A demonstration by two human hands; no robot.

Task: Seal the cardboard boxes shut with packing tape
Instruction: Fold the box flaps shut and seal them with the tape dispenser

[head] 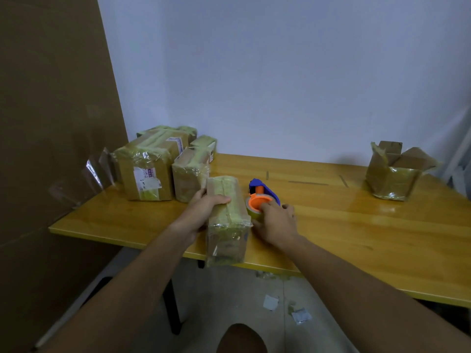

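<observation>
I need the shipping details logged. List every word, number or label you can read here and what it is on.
"5": on the white label on the front of the big taped box at the left.
The rest of that label's print is too small and blurred to read.
Label on that box's top: blurred, unreadable.
Label on a small box behind: unreadable.
Held box, tape dispenser, open box: no text visible.

Two bare hands, left hand [204,208] and right hand [276,222], one blue-and-orange tape dispenser [262,197], one taped box in hand [226,220], about five taped boxes stacked at left [163,161], one open box at right [395,170], one wooden table [356,225].
</observation>
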